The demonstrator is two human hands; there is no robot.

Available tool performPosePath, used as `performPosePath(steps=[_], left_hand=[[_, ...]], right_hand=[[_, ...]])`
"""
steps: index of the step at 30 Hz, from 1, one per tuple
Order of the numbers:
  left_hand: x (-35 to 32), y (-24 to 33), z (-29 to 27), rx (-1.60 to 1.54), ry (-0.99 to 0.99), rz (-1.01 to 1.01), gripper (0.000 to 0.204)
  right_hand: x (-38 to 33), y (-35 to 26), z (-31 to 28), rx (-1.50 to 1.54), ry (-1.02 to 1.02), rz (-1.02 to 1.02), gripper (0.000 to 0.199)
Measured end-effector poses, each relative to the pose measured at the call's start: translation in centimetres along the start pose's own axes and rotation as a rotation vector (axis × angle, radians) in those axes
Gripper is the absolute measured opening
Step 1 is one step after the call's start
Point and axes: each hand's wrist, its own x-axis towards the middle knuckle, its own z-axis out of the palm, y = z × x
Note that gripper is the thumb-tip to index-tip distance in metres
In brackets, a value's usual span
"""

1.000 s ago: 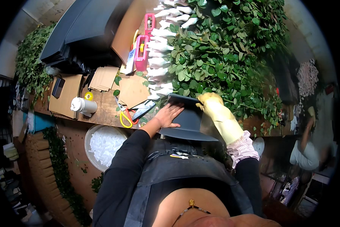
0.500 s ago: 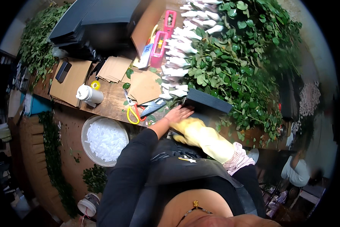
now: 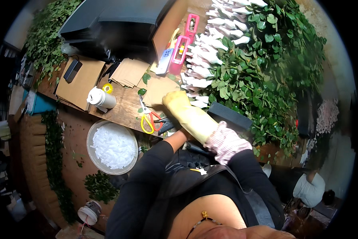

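My right hand (image 3: 175,100), in a pale yellow rubber glove, reaches across to a brown cardboard sheet (image 3: 157,91) on the wooden table. Its fingertips point down and are hidden, so whether it grips the sheet does not show. My bare left hand (image 3: 182,137) passes beneath the gloved forearm; its fingers are out of sight. Beside it lie scissors (image 3: 147,119) with one yellow and one red handle, and a dark-handled tool (image 3: 167,126). To the right of the glove rests a dark ridged corrugated block (image 3: 230,115).
White-sleeved flower heads (image 3: 203,71) with leafy stems (image 3: 262,75) pile up at right. Pink tape dispensers (image 3: 179,53), a phone (image 3: 164,61) and a white bottle (image 3: 102,98) stand on the table (image 3: 125,107). A tub of white pieces (image 3: 113,147) sits below. Someone in white (image 3: 308,189) is at far right.
My gloved right hand has moved up and left, from beside the left hand to the cardboard sheet. The left hand, earlier flat with fingers visible, is now covered by the right forearm. The view shifted slightly.
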Motion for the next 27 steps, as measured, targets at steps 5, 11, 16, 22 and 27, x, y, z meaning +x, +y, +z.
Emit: performPosePath(steps=[5,11,16,22,27], left_hand=[[-0.5,0.9,-0.9,-0.173,-0.035,-0.005,0.074],[-0.8,4.3,-4.3,0.547,-0.083,0.176,0.066],[-1.7,5.3,-6.9,0.764,-0.319,0.142,0.065],[-6.3,4.6,-13.3,0.645,-0.114,0.152,0.064],[-4.1,5.3,-12.7,0.411,-0.031,0.349,0.051]], right_hand=[[-10.1,1.6,-9.1,0.448,0.201,-0.020,0.031],[-23.3,4.3,-3.1,1.248,-0.394,0.986,0.024],[-24.2,7.0,4.6,1.520,-0.476,1.118,0.025],[-23.1,6.4,8.4,1.466,-0.518,1.034,0.033],[-22.7,5.6,9.3,1.402,-0.405,1.127,0.038]])
